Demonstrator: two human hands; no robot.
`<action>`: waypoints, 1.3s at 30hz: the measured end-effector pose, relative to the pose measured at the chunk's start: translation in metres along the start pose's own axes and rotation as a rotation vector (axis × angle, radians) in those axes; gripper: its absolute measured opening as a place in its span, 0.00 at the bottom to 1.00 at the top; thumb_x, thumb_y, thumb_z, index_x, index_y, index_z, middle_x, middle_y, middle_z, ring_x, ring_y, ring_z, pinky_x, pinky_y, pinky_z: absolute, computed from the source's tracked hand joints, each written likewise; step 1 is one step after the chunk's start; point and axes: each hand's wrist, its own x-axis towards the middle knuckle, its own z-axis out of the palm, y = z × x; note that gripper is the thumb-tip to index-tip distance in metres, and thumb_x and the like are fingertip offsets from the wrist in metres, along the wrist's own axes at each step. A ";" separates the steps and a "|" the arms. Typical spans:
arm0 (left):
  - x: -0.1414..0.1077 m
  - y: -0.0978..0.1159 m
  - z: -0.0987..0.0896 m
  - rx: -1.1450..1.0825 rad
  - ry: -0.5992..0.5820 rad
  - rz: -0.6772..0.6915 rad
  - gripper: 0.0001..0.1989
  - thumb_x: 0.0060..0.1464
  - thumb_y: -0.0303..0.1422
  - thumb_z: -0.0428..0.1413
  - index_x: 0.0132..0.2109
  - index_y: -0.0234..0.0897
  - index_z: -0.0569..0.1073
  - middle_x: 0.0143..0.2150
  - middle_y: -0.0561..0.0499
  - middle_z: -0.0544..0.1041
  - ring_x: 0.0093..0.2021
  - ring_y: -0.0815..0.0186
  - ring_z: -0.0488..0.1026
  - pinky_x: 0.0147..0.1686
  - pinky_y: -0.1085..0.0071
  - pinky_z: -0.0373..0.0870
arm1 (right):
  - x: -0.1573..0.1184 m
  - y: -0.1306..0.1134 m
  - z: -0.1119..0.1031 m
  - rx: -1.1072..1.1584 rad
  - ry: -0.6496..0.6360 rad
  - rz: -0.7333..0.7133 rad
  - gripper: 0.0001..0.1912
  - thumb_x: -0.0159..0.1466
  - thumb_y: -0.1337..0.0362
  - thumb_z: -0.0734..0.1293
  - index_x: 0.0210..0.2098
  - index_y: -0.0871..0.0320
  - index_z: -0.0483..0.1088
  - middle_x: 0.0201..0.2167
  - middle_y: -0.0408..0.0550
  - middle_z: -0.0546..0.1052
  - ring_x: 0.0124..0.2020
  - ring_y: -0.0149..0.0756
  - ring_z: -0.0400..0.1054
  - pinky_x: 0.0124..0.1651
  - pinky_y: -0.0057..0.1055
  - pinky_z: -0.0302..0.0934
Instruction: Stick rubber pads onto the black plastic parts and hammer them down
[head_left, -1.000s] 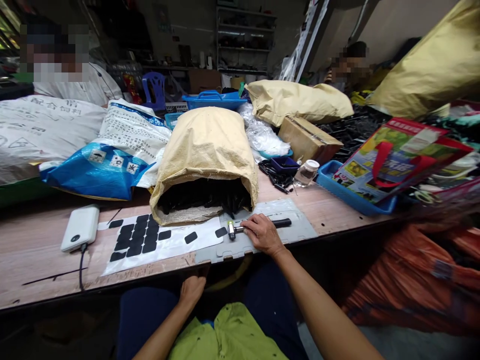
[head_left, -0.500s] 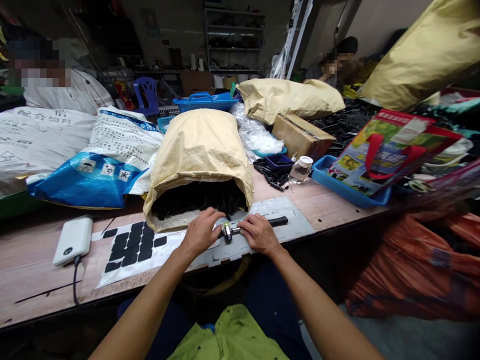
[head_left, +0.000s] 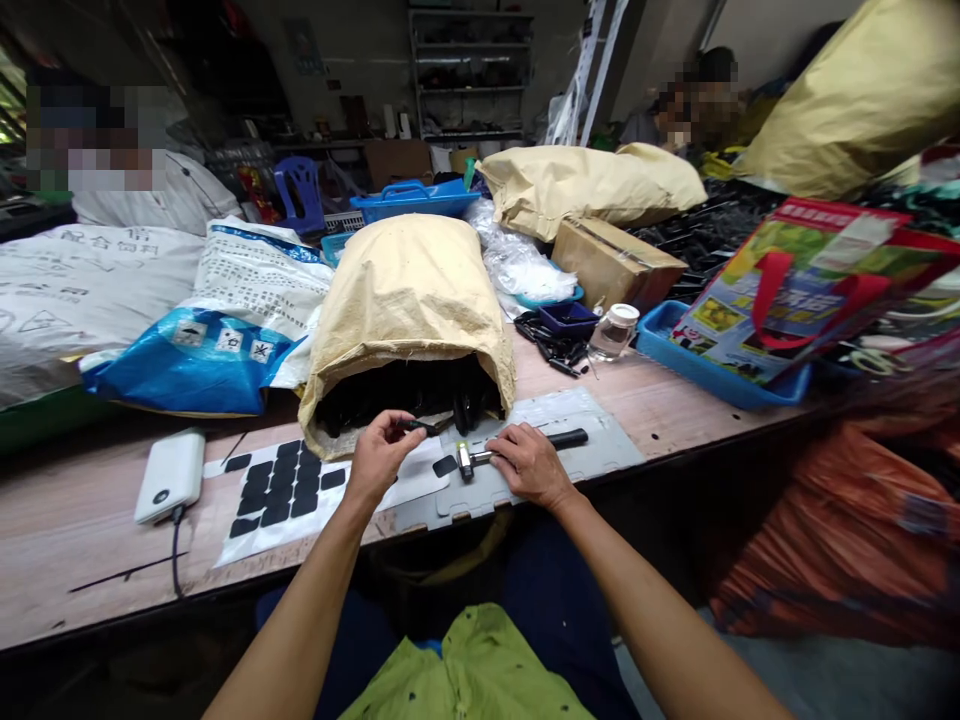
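Observation:
My left hand [head_left: 377,458] is closed in a pinch on a slim black piece [head_left: 417,426] with a lighter, metallic-looking end, just outside the mouth of a tan sack [head_left: 409,290]. Dark pieces fill the sack's opening. My right hand [head_left: 531,465] has its fingers around the metal shaft of a small hammer [head_left: 465,463], which lies low over a grey board [head_left: 600,455] with its black grip to the right. A white sheet [head_left: 232,550] with rows of black rounded patches [head_left: 277,485] is left of the board. One loose patch [head_left: 445,465] lies near the hammer head.
A white power bank [head_left: 171,478] with a cable sits at left, near white-and-blue bags [head_left: 210,350]. Behind to the right are a lidded jar [head_left: 615,332], black pieces [head_left: 551,345], a cardboard box [head_left: 619,262] and a blue tray [head_left: 739,385]. Two people sit across the bench.
My left hand has drawn back left from beside the hammer head and now holds the black piece up. My right hand remains on the hammer. The view has shifted slightly.

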 end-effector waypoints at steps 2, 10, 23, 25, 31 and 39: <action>-0.015 -0.015 -0.007 -0.103 -0.079 -0.105 0.20 0.48 0.44 0.66 0.44 0.37 0.75 0.29 0.55 0.73 0.29 0.67 0.69 0.30 0.72 0.63 | 0.000 0.000 0.000 0.003 0.005 -0.006 0.08 0.67 0.64 0.67 0.45 0.54 0.76 0.39 0.49 0.74 0.42 0.40 0.62 0.47 0.37 0.58; -0.028 -0.036 -0.021 0.349 -0.236 0.140 0.11 0.52 0.35 0.64 0.44 0.41 0.81 0.42 0.48 0.77 0.48 0.57 0.71 0.50 0.61 0.66 | 0.001 0.001 0.001 -0.004 0.006 -0.014 0.09 0.67 0.64 0.66 0.46 0.53 0.76 0.39 0.49 0.74 0.42 0.41 0.63 0.47 0.38 0.59; -0.025 -0.041 -0.021 0.442 -0.221 0.210 0.10 0.54 0.38 0.65 0.42 0.40 0.80 0.40 0.49 0.76 0.46 0.57 0.69 0.47 0.63 0.65 | 0.006 -0.001 -0.004 -0.009 0.002 -0.048 0.10 0.71 0.63 0.63 0.46 0.54 0.76 0.39 0.49 0.75 0.41 0.40 0.66 0.45 0.37 0.59; -0.025 -0.041 -0.020 0.449 -0.228 0.210 0.10 0.53 0.38 0.65 0.42 0.40 0.80 0.40 0.49 0.76 0.46 0.57 0.69 0.47 0.64 0.64 | 0.009 -0.012 -0.006 0.011 0.032 -0.021 0.11 0.72 0.62 0.62 0.47 0.54 0.76 0.40 0.50 0.75 0.42 0.40 0.68 0.45 0.37 0.61; -0.024 -0.044 -0.018 0.419 -0.210 0.182 0.09 0.51 0.36 0.67 0.40 0.41 0.81 0.39 0.50 0.76 0.46 0.58 0.69 0.47 0.64 0.64 | 0.020 -0.062 -0.005 0.159 0.031 0.057 0.16 0.73 0.62 0.59 0.55 0.51 0.73 0.41 0.48 0.75 0.42 0.37 0.71 0.44 0.31 0.66; -0.023 -0.045 -0.018 0.385 -0.214 0.177 0.07 0.51 0.36 0.68 0.36 0.40 0.80 0.36 0.51 0.75 0.44 0.59 0.68 0.45 0.65 0.64 | 0.026 -0.093 0.008 0.169 0.036 0.060 0.20 0.72 0.66 0.59 0.59 0.46 0.72 0.38 0.47 0.74 0.38 0.35 0.70 0.42 0.27 0.66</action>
